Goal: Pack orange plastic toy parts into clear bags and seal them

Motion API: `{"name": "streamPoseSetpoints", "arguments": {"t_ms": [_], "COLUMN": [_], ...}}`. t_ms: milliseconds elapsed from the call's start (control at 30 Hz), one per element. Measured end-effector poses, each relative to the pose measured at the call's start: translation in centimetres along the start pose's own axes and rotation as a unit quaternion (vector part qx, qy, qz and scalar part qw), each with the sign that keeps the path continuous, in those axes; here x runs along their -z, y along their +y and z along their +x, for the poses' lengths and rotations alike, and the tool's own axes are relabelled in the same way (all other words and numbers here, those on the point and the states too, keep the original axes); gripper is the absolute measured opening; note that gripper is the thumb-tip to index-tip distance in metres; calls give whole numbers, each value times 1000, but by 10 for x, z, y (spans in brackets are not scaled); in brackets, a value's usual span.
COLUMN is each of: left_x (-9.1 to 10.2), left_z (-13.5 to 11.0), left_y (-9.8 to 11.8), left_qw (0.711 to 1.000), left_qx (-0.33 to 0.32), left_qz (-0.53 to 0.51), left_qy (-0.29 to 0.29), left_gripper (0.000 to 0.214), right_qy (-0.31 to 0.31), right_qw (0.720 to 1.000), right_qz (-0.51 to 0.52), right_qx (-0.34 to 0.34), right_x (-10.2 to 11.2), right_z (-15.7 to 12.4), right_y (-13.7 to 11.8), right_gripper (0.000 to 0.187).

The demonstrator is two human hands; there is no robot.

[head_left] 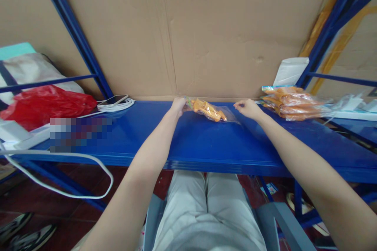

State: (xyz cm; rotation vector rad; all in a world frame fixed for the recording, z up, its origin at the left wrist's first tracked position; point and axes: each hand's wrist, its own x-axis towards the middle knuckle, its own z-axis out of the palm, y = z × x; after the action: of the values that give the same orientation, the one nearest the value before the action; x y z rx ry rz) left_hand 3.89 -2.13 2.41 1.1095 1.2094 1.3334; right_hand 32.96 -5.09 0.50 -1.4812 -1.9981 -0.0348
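A clear plastic bag with an orange item inside [206, 110] is held just over the blue shelf, near its back. My left hand [178, 105] grips the bag's left end, where a green and blue label shows. The bag's loose, flat end points right. My right hand [246, 108] is apart from it, fingertips curled together beside that end; whether anything small is between them I cannot make out. Right of this hand lies a stack of similar orange bagged items [290, 102].
The blue metal shelf [206, 145] has a cardboard wall [229, 35] behind it. At left are a red plastic bag [50, 104], a coiled white cable [118, 105] and a blurred patch. A white packet [290, 70] leans behind the stack. A white cable loop [108, 188] hangs off the front edge.
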Motion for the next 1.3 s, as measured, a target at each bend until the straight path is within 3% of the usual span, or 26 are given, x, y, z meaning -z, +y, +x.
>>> {"name": "streamPoseSetpoints", "arguments": {"t_ms": [133, 233, 333, 500, 600, 767, 1033, 1300], "left_x": [2, 3, 0, -13, -22, -31, -30, -13], "left_z": [-2, -4, -8, -21, -29, -35, -21, -10], "left_y": [4, 6, 7, 8, 8, 11, 24, 22], "left_qw": [992, 989, 994, 996, 994, 991, 990, 977], "left_qx": [-32, -23, -9, -4, 0, 2, 79, 163], "left_qz": [-60, -76, -80, -63, -56, -67, -29, 72], "left_qy": [102, 123, 74, -56, -93, -114, -116, -113], "left_gripper": [28, 29, 26, 19, 19, 18, 23, 42], "right_qy": [12, 4, -7, -5, 18, 66, 80, 111], "right_qw": [999, 998, 997, 996, 995, 992, 990, 985], "right_qz": [-3, 4, 13, 51, 60, 69, 114, 134], "right_qx": [37, 69, 79, 78, 82, 85, 18, 3], "right_x": [2, 0, -3, -6, -7, -8, 3, 1], "right_z": [-2, -5, -8, -12, -13, -8, 20, 37], "right_y": [-11, -22, -32, -47, -56, -64, -59, -57], "right_gripper": [28, 28, 35, 67, 62, 38, 31, 23]}}
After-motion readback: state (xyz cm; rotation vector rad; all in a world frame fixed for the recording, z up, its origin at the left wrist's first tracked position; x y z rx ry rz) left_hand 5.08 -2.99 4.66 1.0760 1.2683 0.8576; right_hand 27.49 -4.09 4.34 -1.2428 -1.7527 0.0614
